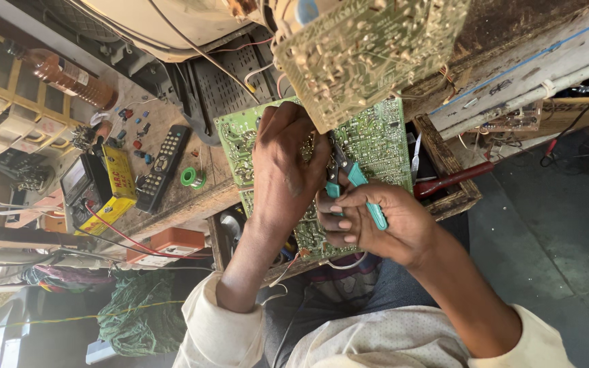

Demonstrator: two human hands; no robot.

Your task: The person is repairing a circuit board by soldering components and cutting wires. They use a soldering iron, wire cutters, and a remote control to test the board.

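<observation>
A green circuit board lies on the wooden bench edge in front of me, its solder side up. My left hand rests flat on the board's middle and covers part of it. My right hand grips small cutters with teal handles, their tip pointed at the board beside my left fingers. A second, paler circuit board hangs tilted above the green one, tied to it by wires.
A black remote control, a yellow multimeter, a green solder spool and small parts lie on the bench at left. An amber bottle lies further left. A red-handled screwdriver sits in a wooden tray at right.
</observation>
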